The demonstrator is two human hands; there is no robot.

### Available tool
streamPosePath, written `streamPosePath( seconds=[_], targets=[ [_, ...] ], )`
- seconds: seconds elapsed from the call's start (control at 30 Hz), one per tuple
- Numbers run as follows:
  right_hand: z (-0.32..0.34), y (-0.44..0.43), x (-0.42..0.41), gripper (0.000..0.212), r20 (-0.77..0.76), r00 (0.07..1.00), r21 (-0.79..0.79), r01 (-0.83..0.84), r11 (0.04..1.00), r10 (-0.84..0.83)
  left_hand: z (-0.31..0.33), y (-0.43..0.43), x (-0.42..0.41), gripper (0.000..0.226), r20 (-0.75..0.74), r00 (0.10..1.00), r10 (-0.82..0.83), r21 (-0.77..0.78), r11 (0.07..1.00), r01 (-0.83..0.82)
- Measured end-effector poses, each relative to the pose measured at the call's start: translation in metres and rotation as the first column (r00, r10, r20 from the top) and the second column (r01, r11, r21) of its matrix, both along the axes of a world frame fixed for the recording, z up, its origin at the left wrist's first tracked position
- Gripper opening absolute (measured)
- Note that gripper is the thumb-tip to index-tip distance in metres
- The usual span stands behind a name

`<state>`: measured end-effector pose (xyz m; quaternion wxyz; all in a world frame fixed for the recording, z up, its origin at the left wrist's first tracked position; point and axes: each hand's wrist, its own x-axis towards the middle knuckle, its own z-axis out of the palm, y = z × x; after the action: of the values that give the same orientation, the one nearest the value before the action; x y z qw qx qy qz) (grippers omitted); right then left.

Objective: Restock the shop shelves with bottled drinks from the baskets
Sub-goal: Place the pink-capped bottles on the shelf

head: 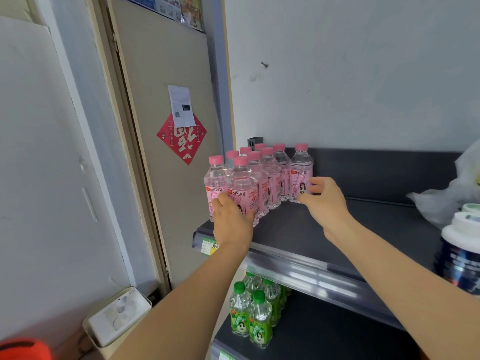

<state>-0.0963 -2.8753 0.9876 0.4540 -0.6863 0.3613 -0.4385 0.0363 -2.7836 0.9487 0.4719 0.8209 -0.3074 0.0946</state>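
Now the left hand (pixel 232 216) grips the front peach soda bottle (pixel 242 189) at the left front corner of the upper shelf (pixel 337 229), while the right hand (pixel 326 201) pinches the end bottle (pixel 301 172) deeper on that shelf. A careless shove risks tipping the front peach soda bottle off the lip.

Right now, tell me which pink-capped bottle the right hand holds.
The rightmost bottle, at the group's right end; the right hand grips its lower part.
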Motion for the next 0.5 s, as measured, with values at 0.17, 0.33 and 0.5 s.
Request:
streamPosePath(
  seconds=[0.17, 0.33, 0.5],
  targets=[
    [-0.003, -0.001, 0.001, 0.053, -0.024, 1.000, -0.007, 0.000, 1.000, 0.000, -0.002, 0.001, 0.000, 0.063, 0.011, 1.000, 0.002, 0.002, 1.000, -0.002],
    [-0.004, 0.002, 0.003, 0.055, -0.042, 0.999, -0.007, -0.005, 1.000, 0.004, -0.003, 0.007, 0.002, 0.068, 0.030, 1.000, -0.003, 0.035, 0.999, 0.002],
    [-0.001, 0.019, 0.004, 0.054, -0.048, 0.999, -0.012, -0.027, 1.000, 0.026, 0.001, 0.031, 0.003, 0.065, 0.071, 0.997, -0.031, 0.065, 0.998, 0.026]
  ],
)
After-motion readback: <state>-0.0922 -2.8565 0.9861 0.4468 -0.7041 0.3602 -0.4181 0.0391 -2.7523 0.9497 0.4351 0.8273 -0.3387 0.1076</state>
